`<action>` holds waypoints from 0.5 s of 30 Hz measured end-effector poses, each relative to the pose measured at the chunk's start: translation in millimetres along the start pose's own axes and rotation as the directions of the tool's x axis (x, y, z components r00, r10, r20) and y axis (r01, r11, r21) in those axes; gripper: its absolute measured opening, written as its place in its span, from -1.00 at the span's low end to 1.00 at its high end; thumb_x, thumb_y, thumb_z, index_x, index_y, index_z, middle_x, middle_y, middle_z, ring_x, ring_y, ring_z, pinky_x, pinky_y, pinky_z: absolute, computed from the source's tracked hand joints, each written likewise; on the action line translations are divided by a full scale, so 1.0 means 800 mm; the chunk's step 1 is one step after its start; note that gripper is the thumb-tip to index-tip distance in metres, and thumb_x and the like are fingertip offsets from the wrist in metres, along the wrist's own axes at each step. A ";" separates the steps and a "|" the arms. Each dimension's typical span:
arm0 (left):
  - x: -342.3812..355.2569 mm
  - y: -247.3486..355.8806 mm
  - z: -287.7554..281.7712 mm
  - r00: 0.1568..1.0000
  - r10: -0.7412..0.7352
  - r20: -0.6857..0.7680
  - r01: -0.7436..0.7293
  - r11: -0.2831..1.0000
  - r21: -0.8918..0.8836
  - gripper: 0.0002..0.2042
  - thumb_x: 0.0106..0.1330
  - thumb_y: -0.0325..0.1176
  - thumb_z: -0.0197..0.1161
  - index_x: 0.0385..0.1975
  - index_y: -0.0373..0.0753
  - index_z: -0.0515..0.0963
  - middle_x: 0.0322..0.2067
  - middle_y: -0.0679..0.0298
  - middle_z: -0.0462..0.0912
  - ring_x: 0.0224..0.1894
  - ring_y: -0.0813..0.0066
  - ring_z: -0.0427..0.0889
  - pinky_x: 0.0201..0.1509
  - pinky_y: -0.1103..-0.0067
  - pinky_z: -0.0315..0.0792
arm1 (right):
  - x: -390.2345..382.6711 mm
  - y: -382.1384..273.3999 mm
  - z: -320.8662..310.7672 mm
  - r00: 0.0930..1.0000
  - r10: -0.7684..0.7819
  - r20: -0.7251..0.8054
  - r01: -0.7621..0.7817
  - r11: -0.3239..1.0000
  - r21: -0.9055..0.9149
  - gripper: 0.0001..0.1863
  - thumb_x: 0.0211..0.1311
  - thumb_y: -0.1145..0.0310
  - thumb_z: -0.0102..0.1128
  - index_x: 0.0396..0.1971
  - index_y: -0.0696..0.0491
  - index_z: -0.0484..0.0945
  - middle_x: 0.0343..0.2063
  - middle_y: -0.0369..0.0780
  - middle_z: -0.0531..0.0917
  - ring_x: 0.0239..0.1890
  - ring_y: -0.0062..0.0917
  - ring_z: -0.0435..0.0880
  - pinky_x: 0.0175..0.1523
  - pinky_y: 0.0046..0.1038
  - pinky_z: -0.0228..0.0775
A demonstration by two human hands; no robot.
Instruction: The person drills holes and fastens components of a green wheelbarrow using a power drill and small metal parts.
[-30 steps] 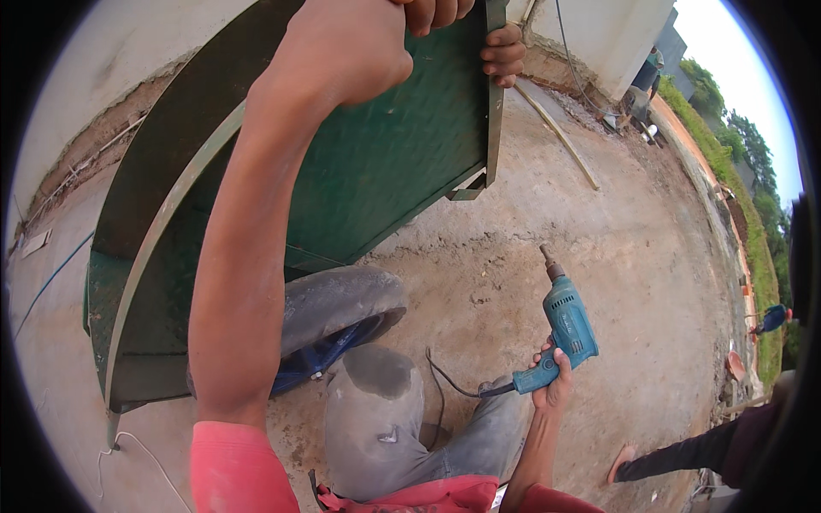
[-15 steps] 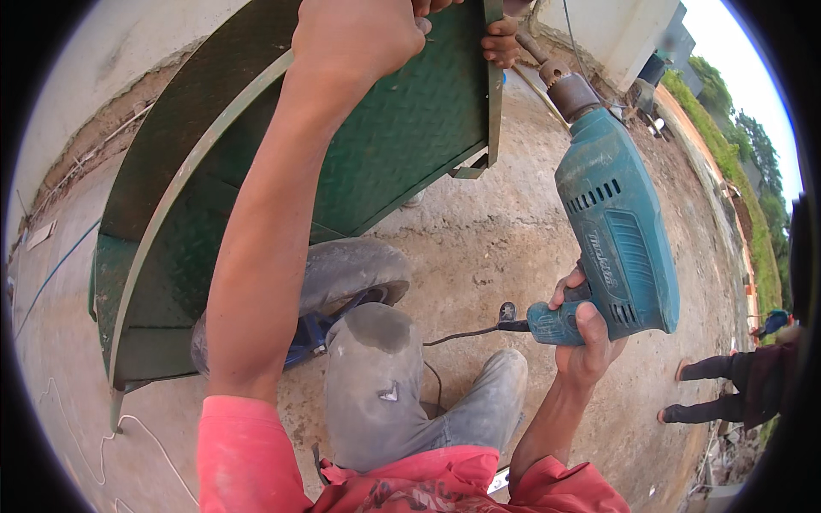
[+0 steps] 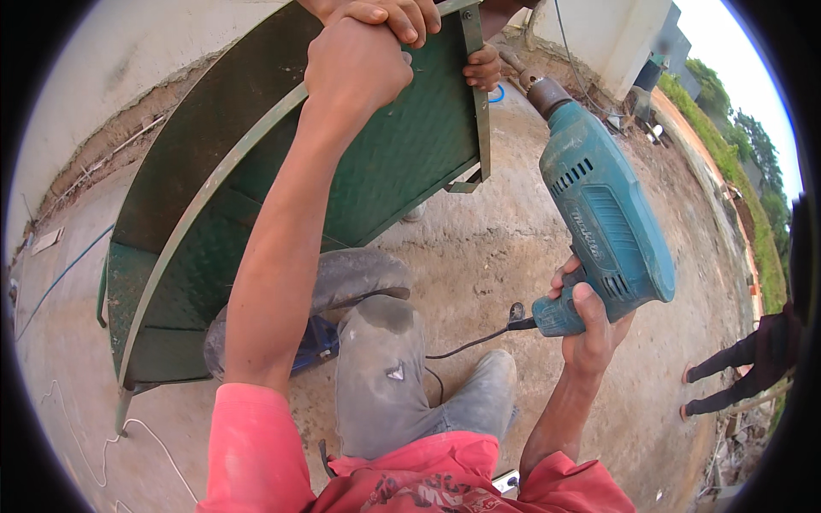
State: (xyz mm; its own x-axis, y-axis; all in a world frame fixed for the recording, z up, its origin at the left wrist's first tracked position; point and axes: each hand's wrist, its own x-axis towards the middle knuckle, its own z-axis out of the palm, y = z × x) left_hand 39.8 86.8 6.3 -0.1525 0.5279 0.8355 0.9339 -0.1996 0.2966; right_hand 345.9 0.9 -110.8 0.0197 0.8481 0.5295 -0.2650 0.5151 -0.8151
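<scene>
My right hand (image 3: 592,323) is wrapped round the handle of a teal power drill (image 3: 605,214). The drill points up and away, its chuck (image 3: 546,92) close to the edge of a green metal body. My left hand (image 3: 357,67) is closed over the rim of that green metal body (image 3: 402,158), which has a curved edge and a textured panel. A co-worker's hand (image 3: 400,15) lies against my left hand at the rim. Another hand (image 3: 482,68) grips the body's right upright bar (image 3: 477,111). The drill's bit tip is hard to make out beside that hand.
A black tyre (image 3: 363,275) and a blue part (image 3: 318,340) sit under the green body beside my knee. The drill's cord (image 3: 475,344) runs over the concrete floor. At far right stands a person in dark trousers (image 3: 727,359). A pale wall (image 3: 111,94) rises behind.
The drill has shifted slightly left and up, its chuck now nearer the bar. More of the co-worker's hand shows over my left hand. The person at right has shifted.
</scene>
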 end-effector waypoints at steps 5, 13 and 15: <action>0.000 -0.002 -0.006 0.988 -0.078 0.131 0.052 0.981 0.188 -0.81 0.12 -0.21 0.48 -0.31 -0.07 0.69 -0.27 0.26 0.77 -0.12 0.21 0.77 -0.05 0.32 0.63 | 0.026 -0.009 0.003 0.997 0.010 0.073 -0.017 0.996 0.087 -0.43 0.15 0.34 0.49 0.10 0.25 0.48 -0.25 -0.11 0.67 -0.34 -0.46 0.70 -0.29 -0.43 0.56; 0.007 0.004 -0.012 0.953 -0.181 0.242 0.103 0.948 0.302 -0.80 0.17 -0.14 0.47 -0.26 -0.01 0.72 -0.25 0.31 0.78 -0.10 0.24 0.77 0.02 0.33 0.62 | 0.055 -0.015 0.024 0.990 0.023 0.138 -0.035 0.996 0.086 -0.55 0.18 0.30 0.49 -0.02 0.24 0.59 -0.26 -0.16 0.69 -0.32 -0.52 0.69 -0.26 -0.47 0.52; 0.008 0.004 -0.013 0.951 -0.183 0.249 0.104 0.949 0.299 -0.80 0.17 -0.13 0.46 -0.26 0.01 0.72 -0.24 0.31 0.78 -0.10 0.24 0.77 0.02 0.33 0.62 | 0.059 -0.011 0.024 0.988 0.027 0.150 -0.039 0.996 0.079 -0.57 0.19 0.30 0.48 -0.05 0.24 0.61 -0.26 -0.17 0.70 -0.32 -0.53 0.69 -0.25 -0.48 0.52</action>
State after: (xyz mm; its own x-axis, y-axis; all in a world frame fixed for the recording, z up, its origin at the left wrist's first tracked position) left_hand 38.7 80.7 17.4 -0.2356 0.7441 0.6252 0.9666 0.1124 0.2305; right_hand 330.6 33.7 -74.1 -0.1317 0.8333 0.5368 -0.3408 0.4705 -0.8140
